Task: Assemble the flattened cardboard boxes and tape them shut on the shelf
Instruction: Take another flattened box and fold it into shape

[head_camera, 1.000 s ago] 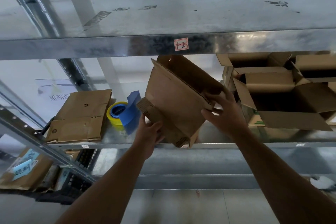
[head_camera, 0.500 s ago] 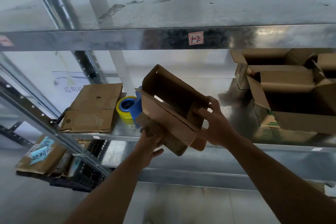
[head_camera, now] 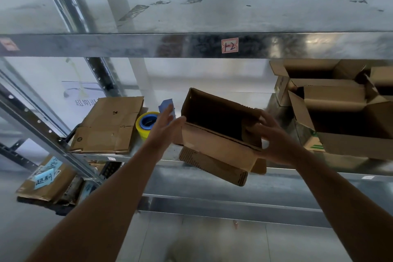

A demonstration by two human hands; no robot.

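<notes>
Reaching forward, left hand (head_camera: 167,126) lies flat, fingers together, at the box (head_camera: 214,147) end; right hand (head_camera: 276,140) fingers curl round its other end.

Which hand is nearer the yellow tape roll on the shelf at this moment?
Left. The left hand is just right of the tape roll, flat against the box's left end; the right hand holds the box's far right end.

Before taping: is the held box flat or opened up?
Opened up. The box shows a dark hollow between standing walls. Its lower flaps hang loose. The right hand grips one end.
</notes>
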